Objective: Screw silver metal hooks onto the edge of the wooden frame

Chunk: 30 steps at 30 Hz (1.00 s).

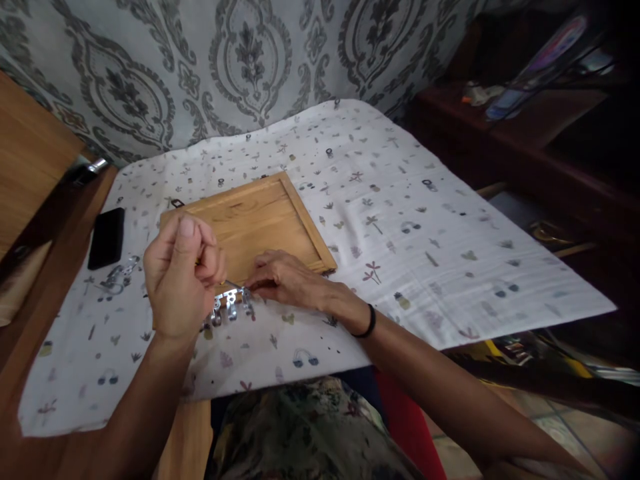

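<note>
A framed wooden board (250,223) lies at a slant on the patterned cloth. Along its near edge sits a shiny metal hook rail (231,303), its several hooks pointing toward me. My left hand (183,273) is closed in a fist around a screwdriver (233,285); its thin metal shaft reaches right, to the rail's right end. The handle is mostly hidden, with only a bit of yellow showing. My right hand (287,280) rests over the board's near edge, fingers closed at the rail's right end, beside the screwdriver tip. Whether a small screw is there cannot be made out.
A black phone (107,238) lies at the left of the white cloth (400,280). Loose metal hooks (120,273) are nearer me beside it. A wooden panel (35,160) stands far left, and dark red furniture (500,140) holding a plastic bottle (515,100) is at right.
</note>
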Each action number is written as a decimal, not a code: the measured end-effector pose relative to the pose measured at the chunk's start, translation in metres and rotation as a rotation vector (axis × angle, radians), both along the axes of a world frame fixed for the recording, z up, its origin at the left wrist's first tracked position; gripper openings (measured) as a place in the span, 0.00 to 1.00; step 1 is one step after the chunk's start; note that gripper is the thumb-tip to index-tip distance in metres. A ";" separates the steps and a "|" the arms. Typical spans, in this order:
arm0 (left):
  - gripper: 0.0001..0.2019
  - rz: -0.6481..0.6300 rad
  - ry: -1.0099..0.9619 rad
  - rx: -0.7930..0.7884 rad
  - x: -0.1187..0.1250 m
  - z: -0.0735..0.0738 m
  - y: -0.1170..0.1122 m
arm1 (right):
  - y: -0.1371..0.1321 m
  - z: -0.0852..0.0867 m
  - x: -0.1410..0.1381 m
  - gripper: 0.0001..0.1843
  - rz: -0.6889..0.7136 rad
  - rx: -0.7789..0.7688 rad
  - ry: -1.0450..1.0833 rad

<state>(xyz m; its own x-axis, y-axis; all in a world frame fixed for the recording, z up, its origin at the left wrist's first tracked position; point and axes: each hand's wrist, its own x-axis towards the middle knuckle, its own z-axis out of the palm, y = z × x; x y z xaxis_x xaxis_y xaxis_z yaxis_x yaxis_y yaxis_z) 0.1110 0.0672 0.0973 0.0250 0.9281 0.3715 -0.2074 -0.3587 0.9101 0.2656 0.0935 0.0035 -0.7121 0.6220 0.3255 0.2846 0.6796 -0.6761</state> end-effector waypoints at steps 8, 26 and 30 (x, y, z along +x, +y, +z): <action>0.15 0.020 -0.016 0.002 -0.001 -0.002 -0.001 | -0.001 -0.002 -0.001 0.07 -0.026 0.009 0.001; 0.11 -0.342 0.039 0.014 -0.006 -0.009 0.000 | -0.002 0.000 0.001 0.06 -0.020 0.034 0.006; 0.08 -0.521 0.062 -0.016 -0.019 -0.008 0.010 | -0.002 0.000 0.001 0.06 -0.016 0.048 0.002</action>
